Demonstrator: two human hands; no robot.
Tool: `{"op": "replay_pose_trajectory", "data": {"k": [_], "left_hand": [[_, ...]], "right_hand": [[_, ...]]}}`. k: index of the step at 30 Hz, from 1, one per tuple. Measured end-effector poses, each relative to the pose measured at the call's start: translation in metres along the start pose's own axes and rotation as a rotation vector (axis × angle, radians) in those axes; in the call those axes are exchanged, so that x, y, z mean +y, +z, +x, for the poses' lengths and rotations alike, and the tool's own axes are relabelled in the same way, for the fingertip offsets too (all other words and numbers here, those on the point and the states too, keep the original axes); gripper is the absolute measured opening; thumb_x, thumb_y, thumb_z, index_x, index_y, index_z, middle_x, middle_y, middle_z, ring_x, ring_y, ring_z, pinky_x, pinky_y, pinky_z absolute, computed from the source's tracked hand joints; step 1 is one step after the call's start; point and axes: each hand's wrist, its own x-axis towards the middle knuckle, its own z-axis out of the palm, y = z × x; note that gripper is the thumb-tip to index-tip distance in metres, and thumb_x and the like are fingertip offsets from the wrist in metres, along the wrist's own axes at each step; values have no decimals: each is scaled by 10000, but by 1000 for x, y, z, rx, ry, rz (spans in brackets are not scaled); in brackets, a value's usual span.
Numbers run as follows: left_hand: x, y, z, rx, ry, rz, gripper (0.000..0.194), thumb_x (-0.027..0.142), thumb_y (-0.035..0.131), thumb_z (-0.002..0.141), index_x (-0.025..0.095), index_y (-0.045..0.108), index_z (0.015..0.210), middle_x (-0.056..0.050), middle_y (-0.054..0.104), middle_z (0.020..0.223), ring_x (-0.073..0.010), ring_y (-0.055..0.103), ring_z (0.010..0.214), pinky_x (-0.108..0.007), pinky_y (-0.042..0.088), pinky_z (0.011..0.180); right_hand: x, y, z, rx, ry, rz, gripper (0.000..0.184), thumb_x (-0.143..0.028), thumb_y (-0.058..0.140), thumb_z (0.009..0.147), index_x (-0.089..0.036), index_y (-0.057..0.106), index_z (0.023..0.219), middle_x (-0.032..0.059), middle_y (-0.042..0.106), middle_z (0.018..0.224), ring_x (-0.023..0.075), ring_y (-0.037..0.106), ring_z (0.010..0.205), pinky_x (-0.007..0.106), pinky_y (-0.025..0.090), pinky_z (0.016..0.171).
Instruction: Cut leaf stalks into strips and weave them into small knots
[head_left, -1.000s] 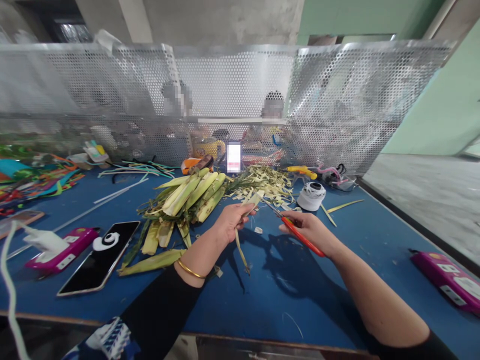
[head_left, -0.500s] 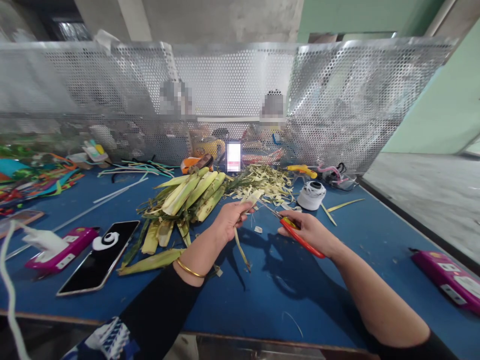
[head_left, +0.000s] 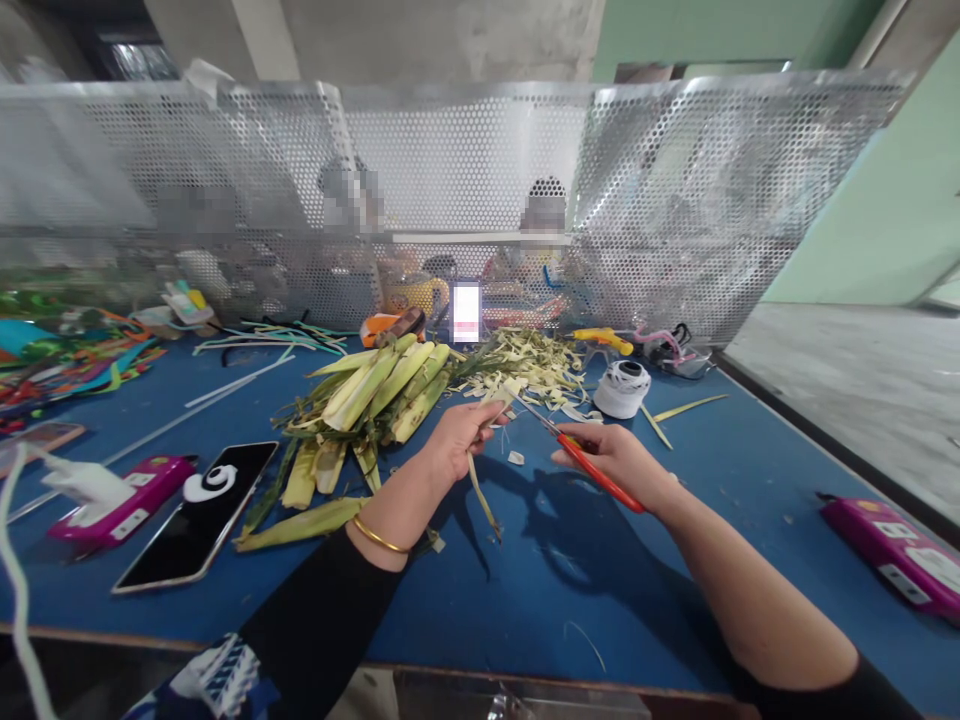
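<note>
My left hand (head_left: 463, 438) is closed on a piece of pale corn husk (head_left: 504, 392); a thin strip hangs from below the fingers. My right hand (head_left: 611, 462) grips red-handled scissors (head_left: 600, 474), whose blades point at the husk. Whether the tips touch it I cannot tell. A bundle of green-yellow corn husks (head_left: 397, 385) lies left of my left hand, with one long husk (head_left: 304, 523) in front of it. Behind both hands is a heap of cut husk scraps (head_left: 536, 362). A white spool of thread (head_left: 622, 389) stands beyond my right hand.
A phone (head_left: 199, 515) and a purple power strip (head_left: 124, 500) lie at left; another purple power strip (head_left: 896, 550) is at right. A yellow tool (head_left: 604, 340) lies near the perforated metal screen (head_left: 465, 160). People are behind the screen. Colourful strips (head_left: 82, 360) fill the far left.
The scissors' handles look closer together than before, and the blades have shifted slightly toward the husk. My left hand stays nearly in place.
</note>
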Motion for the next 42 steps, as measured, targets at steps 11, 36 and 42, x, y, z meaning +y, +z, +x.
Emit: {"op": "replay_pose_trajectory", "data": {"k": [11, 36, 42], "left_hand": [[7, 1, -6, -64, -88, -9, 124, 226, 660, 764, 116, 709, 732, -93, 700, 841, -77, 544, 554, -181, 389, 453], [10, -4, -9, -361, -76, 314, 317, 390, 557, 841, 116, 707, 785, -34, 617, 633, -23, 279, 353, -217, 104, 364], [12, 0, -13, -314, -113, 40, 181, 172, 529, 847, 93, 692, 862, -43, 649, 685, -43, 447, 428, -164, 267, 359]], "right_hand": [[11, -5, 5, 273, 135, -459, 425, -539, 622, 740, -216, 706, 1003, 72, 700, 805, 230, 617, 707, 292, 413, 588], [4, -10, -1, -170, 100, 126, 433, -582, 632, 738, -158, 672, 819, -43, 428, 566, 83, 353, 486, 231, 294, 468], [-1, -8, 2, 134, 102, -454, 449, -574, 541, 807, -190, 689, 984, 43, 648, 729, 197, 581, 660, 278, 386, 576]]}}
